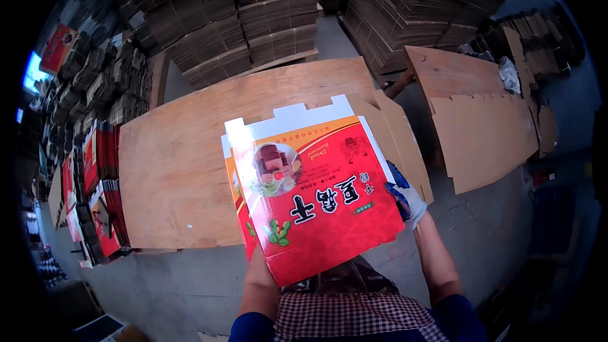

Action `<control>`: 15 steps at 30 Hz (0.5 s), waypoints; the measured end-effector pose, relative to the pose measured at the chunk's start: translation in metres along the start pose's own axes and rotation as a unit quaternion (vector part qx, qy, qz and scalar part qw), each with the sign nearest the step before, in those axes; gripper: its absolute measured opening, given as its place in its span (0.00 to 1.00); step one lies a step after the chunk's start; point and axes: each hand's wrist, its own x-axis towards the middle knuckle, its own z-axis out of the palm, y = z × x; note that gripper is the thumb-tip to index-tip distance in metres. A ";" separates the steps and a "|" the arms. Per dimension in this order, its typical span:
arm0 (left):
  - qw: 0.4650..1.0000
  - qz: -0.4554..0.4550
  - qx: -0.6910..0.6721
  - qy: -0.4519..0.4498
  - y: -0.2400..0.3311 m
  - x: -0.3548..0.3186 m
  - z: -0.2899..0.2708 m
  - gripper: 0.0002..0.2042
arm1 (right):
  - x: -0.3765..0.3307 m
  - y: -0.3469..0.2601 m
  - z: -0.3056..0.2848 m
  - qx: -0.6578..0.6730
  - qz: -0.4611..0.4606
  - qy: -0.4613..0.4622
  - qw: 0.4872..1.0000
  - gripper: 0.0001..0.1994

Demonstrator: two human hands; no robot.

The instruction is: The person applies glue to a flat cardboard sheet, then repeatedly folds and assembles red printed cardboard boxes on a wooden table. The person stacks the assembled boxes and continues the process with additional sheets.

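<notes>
A flat red printed carton blank (329,228) with an orange band, food picture and white tabs is held up in front of me, tilted. Part of a second printed sheet (235,183) shows along its left edge. At the right edge my right hand (408,199), in a white and blue glove, is closed on the blank. My left forearm (258,285) goes up behind the blank's lower left corner. The blank hides my left hand, so its fingers do not show. Plain brown cardboard (402,142) sticks out beyond the blank's right side.
A wooden tabletop (183,164) lies beyond the blank. Stacks of red printed cartons (104,177) stand at its left. Tied bundles of brown cardboard (272,19) rise behind. To the right, a second board (449,73) has a cardboard sheet (487,139) at its near side.
</notes>
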 end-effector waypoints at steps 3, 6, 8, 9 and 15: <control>0.999 0.033 -0.027 0.001 0.053 -0.013 0.019 0.28 | 0.001 0.015 0.013 0.033 -0.009 -0.012 0.999 0.37; 0.990 0.100 0.097 0.014 0.112 -0.026 0.029 0.28 | -0.008 0.023 0.013 -0.070 -0.041 0.014 0.997 0.37; 0.957 0.149 0.242 0.052 0.152 -0.040 0.009 0.27 | -0.020 0.041 0.030 -0.232 -0.096 0.048 0.967 0.37; 0.899 0.204 0.349 0.170 0.155 -0.042 -0.001 0.24 | -0.025 0.057 0.040 -0.246 -0.141 0.059 0.957 0.35; 0.438 0.282 0.854 0.012 0.023 -0.005 0.098 0.27 | -0.034 0.098 0.051 -0.330 0.077 0.169 0.926 0.34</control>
